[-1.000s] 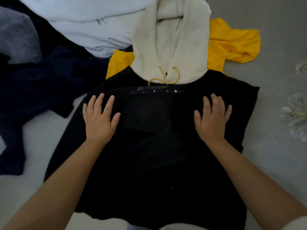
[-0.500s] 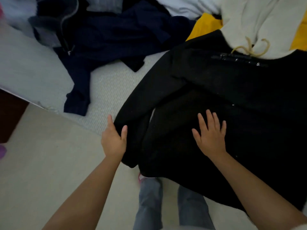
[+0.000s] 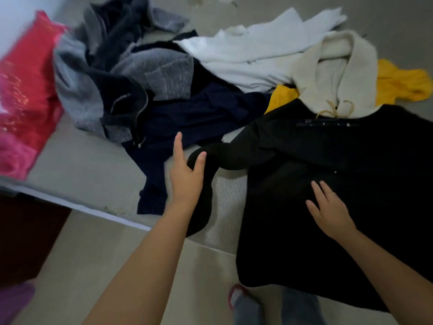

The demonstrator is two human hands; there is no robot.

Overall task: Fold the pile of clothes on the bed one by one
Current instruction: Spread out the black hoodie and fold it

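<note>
A black long-sleeved garment [image 3: 351, 172] lies spread on the bed [image 3: 82, 165], its lower hem hanging over the bed's edge. My left hand [image 3: 185, 174] grips its left sleeve [image 3: 229, 158] between thumb and fingers, with the index finger pointing away from me; the sleeve is bent out to the left. My right hand [image 3: 328, 207] presses flat on the garment's body, fingers spread. Behind it lie a cream hood with a yellow drawstring [image 3: 332, 73], a yellow garment [image 3: 398, 85], a white garment [image 3: 246, 50], a navy one [image 3: 199, 118] and a grey one [image 3: 159, 71].
A red and pink bundle [image 3: 23, 90] sits at the bed's left end. The bed's front edge runs diagonally from left to lower right, with pale floor [image 3: 93, 254] below it. My legs in grey trousers [image 3: 246, 306] stand at the edge.
The view has swung left. My left hand took hold of the black sleeve and carried it out to the left. My right hand stayed flat on the garment's body.
</note>
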